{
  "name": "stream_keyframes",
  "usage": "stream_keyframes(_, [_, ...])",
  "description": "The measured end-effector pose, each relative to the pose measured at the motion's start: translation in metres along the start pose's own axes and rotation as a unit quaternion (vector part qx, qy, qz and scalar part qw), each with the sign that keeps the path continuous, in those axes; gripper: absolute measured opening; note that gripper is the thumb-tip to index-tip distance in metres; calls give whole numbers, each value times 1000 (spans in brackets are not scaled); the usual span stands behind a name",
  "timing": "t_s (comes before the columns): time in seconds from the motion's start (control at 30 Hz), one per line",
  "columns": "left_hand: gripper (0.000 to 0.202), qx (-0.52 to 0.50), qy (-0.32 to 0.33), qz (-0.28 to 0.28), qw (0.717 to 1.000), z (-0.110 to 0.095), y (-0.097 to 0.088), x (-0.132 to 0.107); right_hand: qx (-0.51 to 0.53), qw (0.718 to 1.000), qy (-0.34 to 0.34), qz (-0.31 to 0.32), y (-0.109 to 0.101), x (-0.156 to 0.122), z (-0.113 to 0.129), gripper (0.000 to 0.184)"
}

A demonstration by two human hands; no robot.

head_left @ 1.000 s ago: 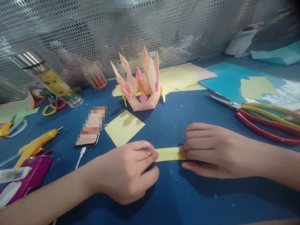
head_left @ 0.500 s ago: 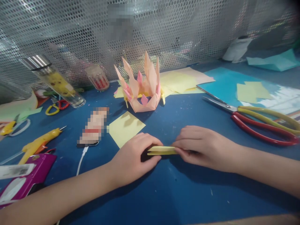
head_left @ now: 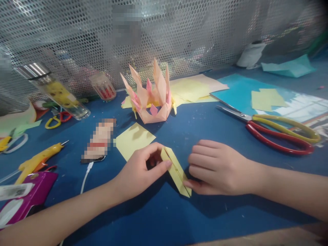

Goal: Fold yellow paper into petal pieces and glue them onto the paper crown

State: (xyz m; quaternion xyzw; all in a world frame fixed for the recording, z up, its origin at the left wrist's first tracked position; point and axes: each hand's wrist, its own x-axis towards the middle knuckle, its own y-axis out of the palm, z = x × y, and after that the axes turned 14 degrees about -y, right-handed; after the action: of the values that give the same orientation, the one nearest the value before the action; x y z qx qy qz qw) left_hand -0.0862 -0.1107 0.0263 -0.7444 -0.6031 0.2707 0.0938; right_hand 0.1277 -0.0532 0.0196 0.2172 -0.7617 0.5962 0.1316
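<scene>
Between my hands, a folded strip of yellow paper (head_left: pixel 176 171) is tilted, its upper end to the left and its pointed lower end to the right. My left hand (head_left: pixel 143 169) pinches the upper end between thumb and fingers. At the lower end, my right hand (head_left: pixel 215 167) grips the edge with the thumb, its other fingers curled. A flat yellow paper square (head_left: pixel 133 138) lies just beyond my left hand. Behind it stands a peach and pink folded-paper crown (head_left: pixel 153 118) on the blue table.
Large scissors with red and yellow handles (head_left: pixel 276 138) lie at right, near blue paper (head_left: pixel 233 89). On the left are a phone (head_left: pixel 99 140) with a white cable, a yellow glue gun (head_left: pixel 42 157), a purple case (head_left: pixel 38 191) and a bottle (head_left: pixel 61 92). A perforated panel (head_left: pixel 179 30) stands behind.
The folded yellow paper has turned from level and edge-on to slanted, showing its face with a lengthwise seam. Both hands still hold it. The view has shifted slightly.
</scene>
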Motion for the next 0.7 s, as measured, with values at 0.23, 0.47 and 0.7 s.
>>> stream_keyframes(0.23, [36, -212, -43, 43, 975, -3, 8, 2, 9, 1000, -24, -8, 1, 2, 2, 37])
stream_keyframes(0.47, [46, -325, -89, 83, 938, -4, 15, 1, 25, 999, -19, -17, 2, 2, 3, 38])
stream_keyframes(0.7, [16, -339, -139, 172, 915, -8, 11, 5, 54, 998, -11, -29, 3, 4, 3, 40])
